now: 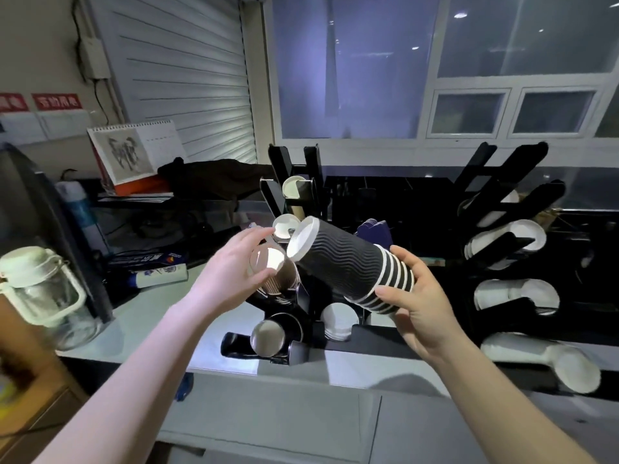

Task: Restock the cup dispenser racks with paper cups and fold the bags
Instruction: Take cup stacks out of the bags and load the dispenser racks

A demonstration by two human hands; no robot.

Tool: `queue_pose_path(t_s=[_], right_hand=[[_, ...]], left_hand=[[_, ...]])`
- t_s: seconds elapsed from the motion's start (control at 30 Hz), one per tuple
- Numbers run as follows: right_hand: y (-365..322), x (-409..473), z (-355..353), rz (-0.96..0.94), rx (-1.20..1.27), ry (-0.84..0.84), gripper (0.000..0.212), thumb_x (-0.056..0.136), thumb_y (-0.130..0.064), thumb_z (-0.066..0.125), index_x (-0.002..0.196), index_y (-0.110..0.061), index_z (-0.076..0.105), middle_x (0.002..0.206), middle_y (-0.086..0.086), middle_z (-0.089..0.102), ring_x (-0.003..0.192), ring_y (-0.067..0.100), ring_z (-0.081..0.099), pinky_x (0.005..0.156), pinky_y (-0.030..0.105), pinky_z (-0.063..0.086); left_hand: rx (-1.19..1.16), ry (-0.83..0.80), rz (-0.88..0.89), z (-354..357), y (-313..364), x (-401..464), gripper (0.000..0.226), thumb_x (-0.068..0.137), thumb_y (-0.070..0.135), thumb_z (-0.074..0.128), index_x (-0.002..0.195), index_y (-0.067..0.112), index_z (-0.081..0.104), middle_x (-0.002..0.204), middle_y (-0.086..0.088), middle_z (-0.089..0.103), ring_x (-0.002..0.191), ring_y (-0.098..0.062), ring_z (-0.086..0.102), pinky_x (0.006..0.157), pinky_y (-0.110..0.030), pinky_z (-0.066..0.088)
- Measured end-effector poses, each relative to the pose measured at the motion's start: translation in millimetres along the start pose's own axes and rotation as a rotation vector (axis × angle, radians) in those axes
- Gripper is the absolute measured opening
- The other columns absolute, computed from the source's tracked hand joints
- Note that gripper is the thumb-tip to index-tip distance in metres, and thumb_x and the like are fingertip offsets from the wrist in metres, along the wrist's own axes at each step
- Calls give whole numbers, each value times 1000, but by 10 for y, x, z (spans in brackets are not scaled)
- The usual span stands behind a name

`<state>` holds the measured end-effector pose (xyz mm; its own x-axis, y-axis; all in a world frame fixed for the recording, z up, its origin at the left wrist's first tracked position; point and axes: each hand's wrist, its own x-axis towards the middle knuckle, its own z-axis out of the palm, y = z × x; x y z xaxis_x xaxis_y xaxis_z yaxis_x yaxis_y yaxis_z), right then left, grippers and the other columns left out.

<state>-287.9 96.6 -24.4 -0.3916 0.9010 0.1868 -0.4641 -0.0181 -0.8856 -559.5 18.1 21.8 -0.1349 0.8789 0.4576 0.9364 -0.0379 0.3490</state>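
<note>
Black cup stack gripped in right hand, left hand clasping brown cups beside it.

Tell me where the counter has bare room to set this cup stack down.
Bare counter lies between the jar and the left rack, under the left forearm. Behind it, boxes crowd the counter. The right rack side is full.
</note>
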Motion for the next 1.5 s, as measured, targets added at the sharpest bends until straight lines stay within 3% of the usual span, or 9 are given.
queue_pose_path(t_s=[0.1, 0.2, 0.3, 0.43, 0.6, 0.9, 1.13, 1.33, 1.5], right_hand=[[-33, 18, 173, 3, 43, -98, 73, 59, 13, 64, 125, -16, 51, 110, 10, 66, 96, 24, 66, 79, 39, 56], [-35, 32, 333, 31, 24, -194, 72, 58, 12, 64, 124, -14, 51, 110, 8, 66, 97, 23, 66, 76, 34, 55], [42, 45, 496, 70, 1, -241, 71, 62, 13, 64, 126, -14, 49, 111, 9, 65, 98, 23, 65, 79, 35, 54], [152, 13, 763, 59, -230, -279, 62, 73, 10, 69, 123, -23, 54, 113, 6, 66, 101, 20, 66, 84, 32, 54], [288, -81, 898, 103, -494, -350, 59, 66, -13, 80, 118, -34, 63, 107, 2, 70, 96, 16, 68, 81, 27, 55], [603, -8, 820, 277, -639, -468, 38, 85, -6, 63, 114, -30, 62, 101, -4, 73, 94, 8, 67, 83, 25, 52], [775, 159, 611, 374, -739, -318, 26, 90, -17, 58, 111, -32, 65, 106, -5, 70, 94, 9, 63, 83, 27, 51], [569, 217, 626, -34, -769, -66, 15, 81, -13, 69, 83, -27, 68, 77, -10, 71, 74, 3, 64, 64, 14, 46], [378, 335, 907, -432, -1023, -126, 60, 70, -20, 78, 121, -35, 50, 120, -16, 52, 109, -2, 48, 89, 13, 41]], left_hand=[[-420, 117, -26, -163, 159, -188, 40, 92, 33, 54, 131, 31, 51, 132, 13, 56, 119, -3, 53, 102, -25, 43], [-857, -13, -81, -312, 275, -338, 49, 87, 54, 47, 130, 32, 52, 125, 5, 63, 115, -14, 59, 96, -36, 48], [-613, -81, -45, -356, 253, -472, 75, 68, 53, 69, 135, 51, 35, 139, 19, 44, 127, 0, 42, 100, -23, 39], [-380, 129, -26, -535, 129, -611, 77, 66, 36, 83, 127, 52, 38, 125, 37, 41, 113, 26, 35, 82, 7, 27], [-302, 136, -92, -722, -18, -891, 78, 54, 59, 72, 123, 56, 37, 118, 40, 47, 111, 14, 46, 83, -3, 36], [-213, 9, -111, -296, -165, -914, 79, 66, 31, 82, 116, 61, 28, 127, 22, 38, 112, -6, 47, 89, -28, 42], [123, -152, -38, 545, -202, -848, 70, 82, 5, 60, 136, 33, 27, 144, 8, 25, 115, -24, 47, 75, -31, 44], [180, -117, -89, 807, -277, -785, 75, 77, -2, 50, 137, 37, 29, 154, 7, 19, 120, -24, 45, 67, -27, 33], [-79, -200, 50, 701, -455, -857, 72, 87, 24, 60, 144, 43, 21, 155, 19, 5, 136, -8, 28, 97, -25, 40]])
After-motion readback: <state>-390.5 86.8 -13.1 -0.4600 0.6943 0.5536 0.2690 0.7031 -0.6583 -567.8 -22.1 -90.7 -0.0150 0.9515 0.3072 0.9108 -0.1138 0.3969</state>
